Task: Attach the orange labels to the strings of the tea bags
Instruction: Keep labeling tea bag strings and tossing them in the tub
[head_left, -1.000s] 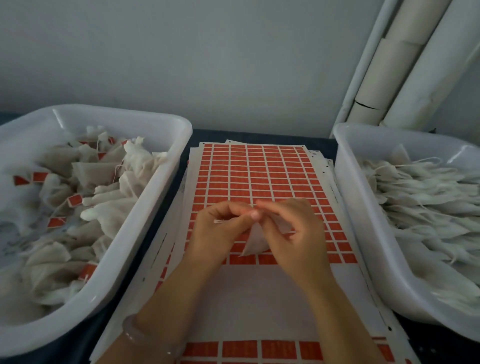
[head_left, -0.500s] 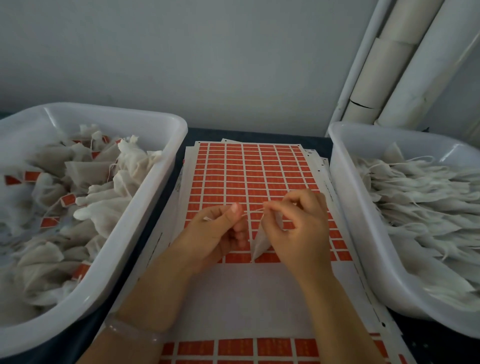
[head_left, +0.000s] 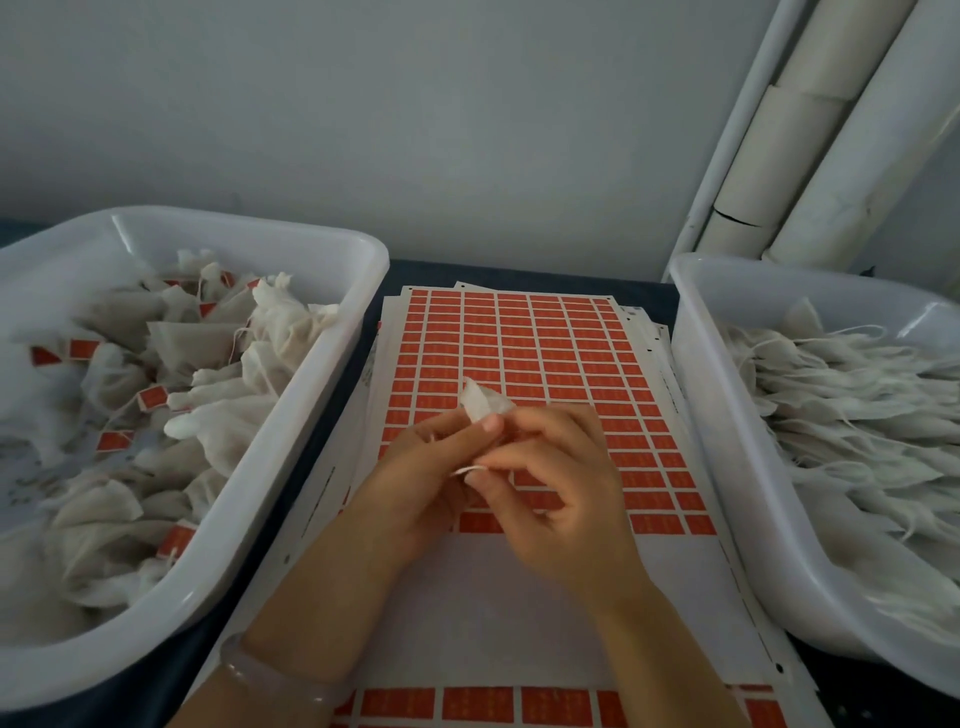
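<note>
A white tea bag (head_left: 480, 401) sticks up from between my two hands, over the sheet of orange labels (head_left: 519, 353) in the middle of the table. My left hand (head_left: 415, 478) pinches the bag's lower end between thumb and fingers. My right hand (head_left: 561, 483) is curled beside it and pinches the bag's white string (head_left: 467, 470), which loops out between the fingertips. Whether a label is on the string is hidden by my fingers.
A white tub (head_left: 291, 426) on the left holds tea bags with orange labels. A white tub (head_left: 722, 467) on the right holds unlabelled tea bags with loose strings. More label rows (head_left: 478, 704) lie near me. White pipes (head_left: 810, 130) stand at the back right.
The tea bag hung below my fingers before; it now points up and away above them. Both hands have closed together, and the string now loops between my fingertips.
</note>
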